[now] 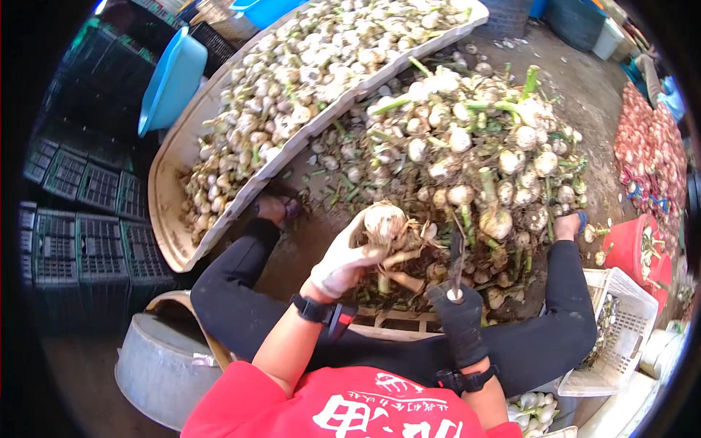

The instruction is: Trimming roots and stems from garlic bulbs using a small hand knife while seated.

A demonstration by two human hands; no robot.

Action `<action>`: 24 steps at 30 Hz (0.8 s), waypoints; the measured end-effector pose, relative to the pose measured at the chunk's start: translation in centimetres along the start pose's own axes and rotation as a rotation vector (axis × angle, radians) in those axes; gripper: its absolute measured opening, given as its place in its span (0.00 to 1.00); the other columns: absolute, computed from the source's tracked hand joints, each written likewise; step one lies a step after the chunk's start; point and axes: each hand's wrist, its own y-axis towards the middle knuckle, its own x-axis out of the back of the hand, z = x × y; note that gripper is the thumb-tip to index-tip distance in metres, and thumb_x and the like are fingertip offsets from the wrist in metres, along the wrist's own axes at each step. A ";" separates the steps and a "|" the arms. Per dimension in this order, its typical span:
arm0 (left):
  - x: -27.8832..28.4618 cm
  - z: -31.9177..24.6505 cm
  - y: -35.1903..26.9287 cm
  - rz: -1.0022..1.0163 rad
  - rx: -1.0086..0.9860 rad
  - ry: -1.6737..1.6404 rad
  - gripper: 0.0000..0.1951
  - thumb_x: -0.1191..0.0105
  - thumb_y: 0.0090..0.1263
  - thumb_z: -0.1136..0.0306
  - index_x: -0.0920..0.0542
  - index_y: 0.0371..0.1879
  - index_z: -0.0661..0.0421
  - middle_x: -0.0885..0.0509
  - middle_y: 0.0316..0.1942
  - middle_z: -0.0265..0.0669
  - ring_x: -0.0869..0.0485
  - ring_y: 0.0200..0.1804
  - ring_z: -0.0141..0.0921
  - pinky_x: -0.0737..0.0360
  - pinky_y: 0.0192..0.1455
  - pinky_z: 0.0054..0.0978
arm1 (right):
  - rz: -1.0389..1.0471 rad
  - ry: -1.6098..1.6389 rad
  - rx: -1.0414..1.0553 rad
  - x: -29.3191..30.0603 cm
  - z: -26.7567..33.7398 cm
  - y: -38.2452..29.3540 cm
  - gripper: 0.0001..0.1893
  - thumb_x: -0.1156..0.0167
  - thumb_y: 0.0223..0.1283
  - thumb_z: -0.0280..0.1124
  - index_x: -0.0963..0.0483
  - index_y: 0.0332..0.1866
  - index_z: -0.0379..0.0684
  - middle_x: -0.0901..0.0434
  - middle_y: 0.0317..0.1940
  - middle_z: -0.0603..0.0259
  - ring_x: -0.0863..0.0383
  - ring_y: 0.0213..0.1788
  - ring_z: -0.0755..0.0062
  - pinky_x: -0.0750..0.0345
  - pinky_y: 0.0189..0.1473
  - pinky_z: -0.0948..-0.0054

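Note:
My left hand [348, 252], in a pale glove, is closed around a garlic bulb [385, 220] with dry roots and peeling skin. Just beneath that bulb, cut stalk pieces [405, 280] show. In a dark glove, my right hand [457, 320] grips a knife [457, 257] by its handle, the blade pointing away from me. The blade is apart from the held bulb, to its right. Beyond both hands rises a heap of untrimmed garlic [460, 148] with green stalks and soil on it.
A long pale tub [164, 219] full of garlic bulbs lies to the left and ahead. Stacked plastic crates [98, 235] line the far left, near a metal tub [164, 372]. At right are red buckets [630, 246], a white crate [630, 328] and filled net sacks [649, 148].

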 end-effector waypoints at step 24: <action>-9.5 -6.8 -15.9 -0.303 -0.799 1.032 0.34 0.20 0.49 0.73 0.25 0.56 0.59 0.18 0.46 0.38 0.16 0.48 0.28 0.18 0.55 0.27 | -0.064 -0.703 0.370 0.0 4.0 -3.9 0.09 0.31 0.60 0.36 0.19 0.34 0.42 0.17 0.28 0.49 0.16 0.33 0.41 0.20 0.36 0.53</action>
